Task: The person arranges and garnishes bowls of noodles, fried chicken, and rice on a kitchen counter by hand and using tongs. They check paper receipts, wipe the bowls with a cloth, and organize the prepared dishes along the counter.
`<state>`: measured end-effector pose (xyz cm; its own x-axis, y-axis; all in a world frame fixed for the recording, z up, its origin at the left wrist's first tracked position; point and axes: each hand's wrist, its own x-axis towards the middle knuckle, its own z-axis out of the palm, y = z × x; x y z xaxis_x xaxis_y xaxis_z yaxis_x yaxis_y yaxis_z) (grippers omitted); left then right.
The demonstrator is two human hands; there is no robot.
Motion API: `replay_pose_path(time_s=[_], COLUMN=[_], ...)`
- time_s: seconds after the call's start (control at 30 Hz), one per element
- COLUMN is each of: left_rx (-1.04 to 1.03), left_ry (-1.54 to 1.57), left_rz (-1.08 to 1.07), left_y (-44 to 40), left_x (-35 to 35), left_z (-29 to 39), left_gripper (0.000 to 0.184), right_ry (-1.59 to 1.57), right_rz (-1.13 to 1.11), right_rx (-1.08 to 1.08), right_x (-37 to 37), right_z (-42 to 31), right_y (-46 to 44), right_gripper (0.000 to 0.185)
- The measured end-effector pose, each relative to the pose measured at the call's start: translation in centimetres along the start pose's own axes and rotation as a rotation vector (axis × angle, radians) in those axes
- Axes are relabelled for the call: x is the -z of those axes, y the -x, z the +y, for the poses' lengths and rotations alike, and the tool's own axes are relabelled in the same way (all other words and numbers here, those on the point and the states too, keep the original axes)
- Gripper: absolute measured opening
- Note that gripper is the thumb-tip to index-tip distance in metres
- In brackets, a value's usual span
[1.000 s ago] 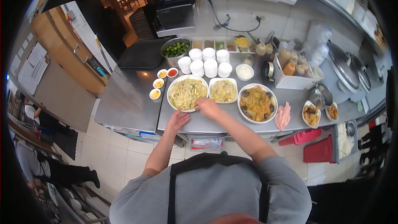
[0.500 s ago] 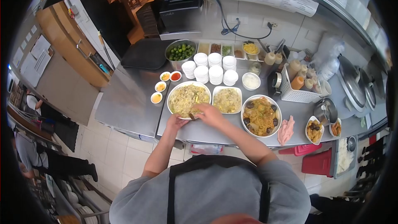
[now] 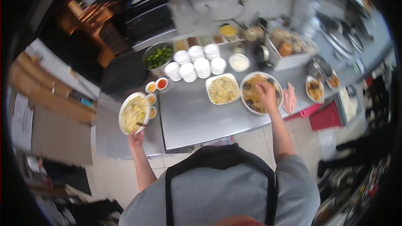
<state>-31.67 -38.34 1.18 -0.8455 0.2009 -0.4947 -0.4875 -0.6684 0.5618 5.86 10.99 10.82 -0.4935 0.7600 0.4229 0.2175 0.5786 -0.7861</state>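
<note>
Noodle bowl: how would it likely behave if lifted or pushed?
The noodle bowl is probably heavy for its size, since noodles fill much of it. Being wide and flat on the counter, it would likely slide rather than tip. Tilted, it might spill, as its top is open.

A commercial kitchen: the steel counter [image 3: 192, 119] carries stacked white cups [image 3: 202, 68], a basket [image 3: 289, 63] of squeeze bottles [image 3: 285, 50] and cooked noodles [image 3: 252, 98].

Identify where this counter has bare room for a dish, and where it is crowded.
The widest free patch of counter lies between the sauce cups and the square dish, with the stacked white containers behind. Crowded: the back, from pot to bottle basket, and around the noodle bowl under the right hand.
</note>
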Motion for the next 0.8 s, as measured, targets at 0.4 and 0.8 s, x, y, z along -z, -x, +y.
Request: replay_pose_path(time_s=[0.4, 0.8], left_rx=[-0.128, -0.553], left_ry=[-0.096, -0.578], left_rz=[0.164, 0.125], left_y=[-11.1, 1.5], left_x=[4.8, -12.2], left_z=[5.1, -13.5], left_gripper=[0.036, 0.045], right_ry=[0.009, -0.259], right_rz=[0.478, 0.742], right_rx=[-0.427, -0.865], right_x=[14.7, 28.2], right_z=[11.2, 26.4], right_y=[5.0, 4.8], right_gripper=[0.018, 0.026])
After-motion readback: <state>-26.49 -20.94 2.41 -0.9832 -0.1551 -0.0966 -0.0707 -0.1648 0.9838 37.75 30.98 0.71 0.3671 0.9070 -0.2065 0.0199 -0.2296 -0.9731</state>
